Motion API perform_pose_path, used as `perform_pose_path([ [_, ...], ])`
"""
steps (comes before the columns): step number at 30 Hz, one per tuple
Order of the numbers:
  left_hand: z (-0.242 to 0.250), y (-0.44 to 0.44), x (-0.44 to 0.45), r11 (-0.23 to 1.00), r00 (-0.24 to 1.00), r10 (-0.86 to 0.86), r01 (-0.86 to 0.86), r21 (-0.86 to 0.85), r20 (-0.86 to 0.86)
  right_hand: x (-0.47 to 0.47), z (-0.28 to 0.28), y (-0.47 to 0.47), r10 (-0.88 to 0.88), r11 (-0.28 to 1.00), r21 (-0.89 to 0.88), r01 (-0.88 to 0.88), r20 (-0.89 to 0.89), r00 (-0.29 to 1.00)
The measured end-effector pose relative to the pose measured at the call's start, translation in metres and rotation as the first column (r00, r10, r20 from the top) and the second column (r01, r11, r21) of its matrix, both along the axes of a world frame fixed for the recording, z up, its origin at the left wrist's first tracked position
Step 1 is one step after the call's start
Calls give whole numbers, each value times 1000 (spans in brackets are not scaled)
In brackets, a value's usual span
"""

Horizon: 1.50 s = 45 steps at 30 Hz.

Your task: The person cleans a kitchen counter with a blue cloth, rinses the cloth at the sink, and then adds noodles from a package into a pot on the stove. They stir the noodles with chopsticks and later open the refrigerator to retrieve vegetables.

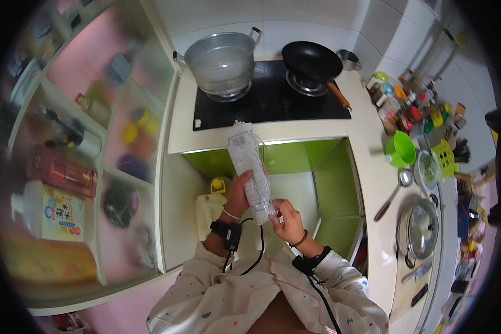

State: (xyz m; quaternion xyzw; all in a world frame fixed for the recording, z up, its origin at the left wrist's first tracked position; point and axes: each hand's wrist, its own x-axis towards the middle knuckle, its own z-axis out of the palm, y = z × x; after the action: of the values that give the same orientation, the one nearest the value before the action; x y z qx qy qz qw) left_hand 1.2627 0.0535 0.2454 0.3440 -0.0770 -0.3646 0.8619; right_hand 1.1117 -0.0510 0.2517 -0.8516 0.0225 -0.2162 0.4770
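My left hand (239, 192) is wrapped around the middle of a long white printed packet (248, 160), which looks like dried noodles. A barcode shows near the packet's far end, where pale ends stick out. At the near end, the fingers of my right hand (288, 221) pinch the clear plastic wrapping. The packet is held tilted in front of the counter edge. Beyond it, a large aluminium pot (221, 62) with liquid in it stands on the left burner of a black gas hob (267, 96).
A black frying pan (311, 60) with a wooden handle rests on the right burner. Along the right counter are a green cup (401, 149), a ladle (394, 195), a glass-lidded pan (419, 229) and a knife (417, 271) on a cutting board. A glass-fronted cabinet (129, 137) borders the left.
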Motion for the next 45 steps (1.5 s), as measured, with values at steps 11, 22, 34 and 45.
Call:
perform_pose_path([
  [11, 27, 11, 88, 987, 988, 72, -91, 130, 138, 138, 4, -24, 267, 964, 3, -267, 28, 963],
  [22, 26, 39, 230, 984, 972, 96, -125, 127, 213, 379, 139, -89, 394, 880, 340, -332, -133, 910],
  [34, 52, 22, 278, 999, 985, -15, 7, 45, 173, 509, 181, -86, 577, 809, 352, -472, -316, 753],
  [45, 68, -2, 284, 999, 994, -2, -2, 34, 107, 563, 173, -138, 498, 754, 534, -382, -85, 863],
])
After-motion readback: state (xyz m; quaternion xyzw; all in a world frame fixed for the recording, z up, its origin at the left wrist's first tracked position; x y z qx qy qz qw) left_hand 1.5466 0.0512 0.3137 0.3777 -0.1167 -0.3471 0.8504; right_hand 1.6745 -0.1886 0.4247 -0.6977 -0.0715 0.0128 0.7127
